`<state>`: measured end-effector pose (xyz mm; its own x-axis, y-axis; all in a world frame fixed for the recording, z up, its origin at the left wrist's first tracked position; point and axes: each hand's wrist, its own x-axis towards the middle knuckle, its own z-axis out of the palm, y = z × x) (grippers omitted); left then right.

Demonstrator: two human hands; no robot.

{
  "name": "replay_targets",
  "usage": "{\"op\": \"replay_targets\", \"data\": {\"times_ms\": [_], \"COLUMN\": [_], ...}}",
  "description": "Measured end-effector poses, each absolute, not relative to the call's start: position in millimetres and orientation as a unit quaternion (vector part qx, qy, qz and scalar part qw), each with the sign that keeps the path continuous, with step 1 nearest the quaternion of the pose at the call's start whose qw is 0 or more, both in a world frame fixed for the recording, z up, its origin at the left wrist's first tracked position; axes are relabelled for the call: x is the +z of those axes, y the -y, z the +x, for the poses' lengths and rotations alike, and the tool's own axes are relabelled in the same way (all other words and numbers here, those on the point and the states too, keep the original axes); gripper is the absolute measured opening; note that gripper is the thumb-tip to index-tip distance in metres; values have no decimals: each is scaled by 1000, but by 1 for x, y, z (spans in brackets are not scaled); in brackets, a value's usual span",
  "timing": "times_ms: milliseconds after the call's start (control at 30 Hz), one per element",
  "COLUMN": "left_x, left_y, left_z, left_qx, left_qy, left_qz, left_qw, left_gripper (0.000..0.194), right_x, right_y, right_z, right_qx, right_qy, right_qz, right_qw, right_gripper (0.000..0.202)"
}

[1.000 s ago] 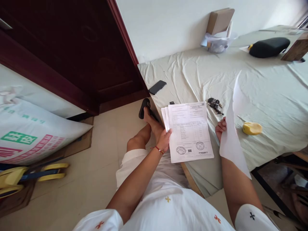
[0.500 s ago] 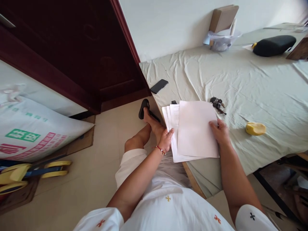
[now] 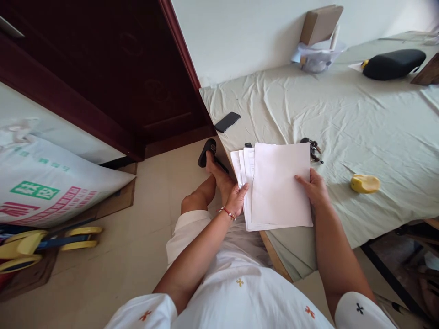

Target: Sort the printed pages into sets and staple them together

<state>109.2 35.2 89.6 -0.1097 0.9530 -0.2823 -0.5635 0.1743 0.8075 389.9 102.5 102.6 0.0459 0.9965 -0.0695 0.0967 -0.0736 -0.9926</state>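
Several white paper sheets (image 3: 281,187) are fanned out over my lap and the table's edge, a blank one on top. On the left, my left hand (image 3: 237,199) pinches the lower sheets, its thumb on their front; faint print shows on some of them. My right hand (image 3: 316,186) grips the right edge of the top sheet, thumb lying across its face and fingers hidden behind. Just beyond the papers lies a bunch of keys (image 3: 313,150). A small black object (image 3: 248,145) peeks out behind the sheets.
The cloth-covered table (image 3: 343,114) holds a black phone (image 3: 227,122), a yellow object (image 3: 365,183), a black case (image 3: 394,65) and a clear plastic basket (image 3: 317,59) with a brown box (image 3: 320,25). A printed sack (image 3: 61,183) stands left, near a yellow wheeled item (image 3: 24,249).
The top sheet has shifted slightly left over the others. My right thumb reaches a little farther across it. My left hand keeps its grip.
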Motion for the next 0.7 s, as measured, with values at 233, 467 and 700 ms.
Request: {"op": "replay_targets", "data": {"times_ms": [233, 467, 700], "left_x": [91, 91, 89], "left_y": [-36, -36, -36], "left_z": [111, 110, 109], "left_qx": [619, 619, 602], "left_qy": [-418, -397, -403], "left_qz": [209, 208, 214], "left_qw": [632, 646, 655], "left_gripper": [67, 67, 69], "right_x": [113, 107, 110], "right_y": [-98, -103, -112], "right_z": [385, 387, 400], "right_qx": [535, 493, 472], "right_qy": [424, 392, 282], "right_qz": [-548, -545, -490], "right_qw": [483, 553, 677], "right_gripper": [43, 44, 43]}}
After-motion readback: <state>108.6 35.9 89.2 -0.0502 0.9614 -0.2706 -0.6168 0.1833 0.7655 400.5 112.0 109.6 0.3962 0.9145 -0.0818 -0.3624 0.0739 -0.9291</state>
